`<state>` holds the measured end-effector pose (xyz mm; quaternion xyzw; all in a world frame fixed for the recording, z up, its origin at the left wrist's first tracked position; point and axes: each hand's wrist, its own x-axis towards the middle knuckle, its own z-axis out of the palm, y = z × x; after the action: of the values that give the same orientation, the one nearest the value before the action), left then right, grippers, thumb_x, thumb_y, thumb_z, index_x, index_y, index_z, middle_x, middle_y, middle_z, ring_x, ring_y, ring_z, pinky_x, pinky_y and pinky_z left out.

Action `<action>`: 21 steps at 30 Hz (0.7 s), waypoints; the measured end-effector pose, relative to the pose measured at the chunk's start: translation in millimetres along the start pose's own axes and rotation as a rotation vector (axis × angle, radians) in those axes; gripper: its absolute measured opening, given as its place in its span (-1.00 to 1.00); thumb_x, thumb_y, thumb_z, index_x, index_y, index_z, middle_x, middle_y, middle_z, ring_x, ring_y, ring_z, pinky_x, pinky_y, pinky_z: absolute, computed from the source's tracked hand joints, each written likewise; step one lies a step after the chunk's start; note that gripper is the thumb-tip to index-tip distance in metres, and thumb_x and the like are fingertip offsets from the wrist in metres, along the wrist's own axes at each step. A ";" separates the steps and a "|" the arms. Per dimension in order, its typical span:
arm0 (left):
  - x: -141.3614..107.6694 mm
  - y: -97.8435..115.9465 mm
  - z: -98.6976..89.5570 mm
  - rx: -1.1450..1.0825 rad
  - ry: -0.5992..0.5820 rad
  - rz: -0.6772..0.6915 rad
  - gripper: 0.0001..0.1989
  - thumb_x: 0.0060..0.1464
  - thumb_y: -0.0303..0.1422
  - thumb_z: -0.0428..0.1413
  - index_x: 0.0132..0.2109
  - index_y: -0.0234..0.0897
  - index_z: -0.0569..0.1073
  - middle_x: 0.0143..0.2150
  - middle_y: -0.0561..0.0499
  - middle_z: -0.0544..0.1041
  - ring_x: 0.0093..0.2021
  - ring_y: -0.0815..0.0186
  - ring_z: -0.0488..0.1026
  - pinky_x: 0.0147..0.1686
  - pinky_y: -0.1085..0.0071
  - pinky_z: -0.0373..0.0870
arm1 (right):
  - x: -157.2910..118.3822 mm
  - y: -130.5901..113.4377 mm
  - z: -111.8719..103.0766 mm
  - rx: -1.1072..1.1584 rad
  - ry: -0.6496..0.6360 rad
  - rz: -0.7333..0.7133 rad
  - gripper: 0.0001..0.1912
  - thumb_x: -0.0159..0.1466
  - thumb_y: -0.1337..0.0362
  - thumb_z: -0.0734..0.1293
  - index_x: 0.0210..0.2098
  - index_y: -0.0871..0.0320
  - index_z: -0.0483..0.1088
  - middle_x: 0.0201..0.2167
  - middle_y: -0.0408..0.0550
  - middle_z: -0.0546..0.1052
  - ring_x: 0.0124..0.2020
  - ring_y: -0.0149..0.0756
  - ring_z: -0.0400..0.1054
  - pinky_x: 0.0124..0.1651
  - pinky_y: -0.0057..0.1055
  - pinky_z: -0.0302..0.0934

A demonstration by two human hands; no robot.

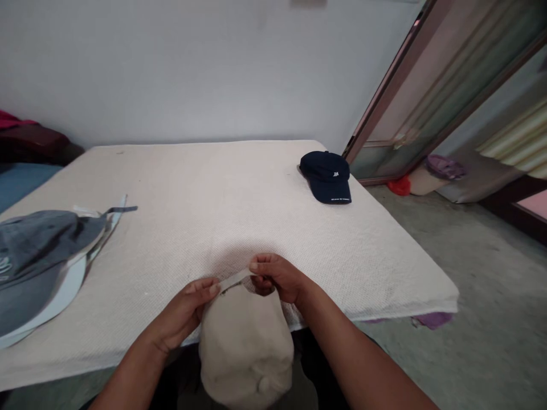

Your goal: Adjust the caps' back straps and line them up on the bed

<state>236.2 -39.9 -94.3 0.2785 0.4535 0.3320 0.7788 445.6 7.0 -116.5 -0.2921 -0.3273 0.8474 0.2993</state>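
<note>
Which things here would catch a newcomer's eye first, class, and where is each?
The navy baseball cap stands out against the pale cover, near its far right corner. Nearer, the left hand and right hand hold a beige cap by its back strap. Stacked caps, grey uppermost, lie at the left.

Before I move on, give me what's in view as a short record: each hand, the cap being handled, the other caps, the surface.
left hand: pinching one end of the strap
right hand: pinching the strap's other end
held cap: beige cap, at the near edge of the surface
far right: navy cap, brim toward the near side
left: grey cap over paler headwear, partly out of frame
surface: white textured cloth
</note>
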 end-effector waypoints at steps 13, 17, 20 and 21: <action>15.1 30.9 -17.0 -0.569 0.172 0.059 -0.63 0.09 -0.24 0.00 -0.06 -0.38 0.50 -0.36 -0.15 0.62 -0.28 0.04 0.56 -0.17 0.16 0.45 | -13.7 -7.0 -13.9 0.100 0.037 -0.008 -0.69 0.04 0.20 0.44 -0.28 0.26 0.42 -0.39 -0.08 0.47 -0.40 -0.41 0.31 -0.30 -0.47 0.15; 21.2 24.3 -9.8 -0.559 0.122 -0.018 -0.60 0.11 -0.23 0.01 -0.01 -0.40 0.47 -0.35 -0.17 0.63 -0.26 0.04 0.56 -0.16 0.17 0.45 | -12.4 -12.2 -19.6 0.204 0.131 -0.168 -0.73 0.02 0.22 0.45 -0.35 0.23 0.40 -0.42 -0.10 0.47 -0.42 -0.40 0.31 -0.31 -0.46 0.16; 21.7 16.3 -1.4 -0.506 0.084 -0.046 -0.60 0.09 -0.22 0.04 0.00 -0.37 0.47 -0.32 -0.16 0.63 -0.24 0.06 0.56 -0.15 0.20 0.44 | -8.9 -17.8 -21.7 0.286 0.239 -0.311 -0.77 0.02 0.22 0.44 -0.37 0.19 0.40 -0.43 -0.13 0.48 -0.41 -0.38 0.32 -0.28 -0.45 0.19; 20.8 14.2 1.4 -0.492 0.075 -0.042 -0.61 0.10 -0.22 0.04 0.00 -0.36 0.47 -0.31 -0.15 0.63 -0.22 0.07 0.55 -0.14 0.20 0.43 | -7.8 -19.8 -22.9 0.301 0.287 -0.348 -0.79 0.02 0.23 0.43 -0.39 0.18 0.40 -0.44 -0.15 0.48 -0.42 -0.39 0.32 -0.28 -0.45 0.19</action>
<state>241.4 -15.1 -94.1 0.0585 0.3933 0.4264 0.8124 472.8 22.2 -113.8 -0.3006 -0.1972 0.7723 0.5238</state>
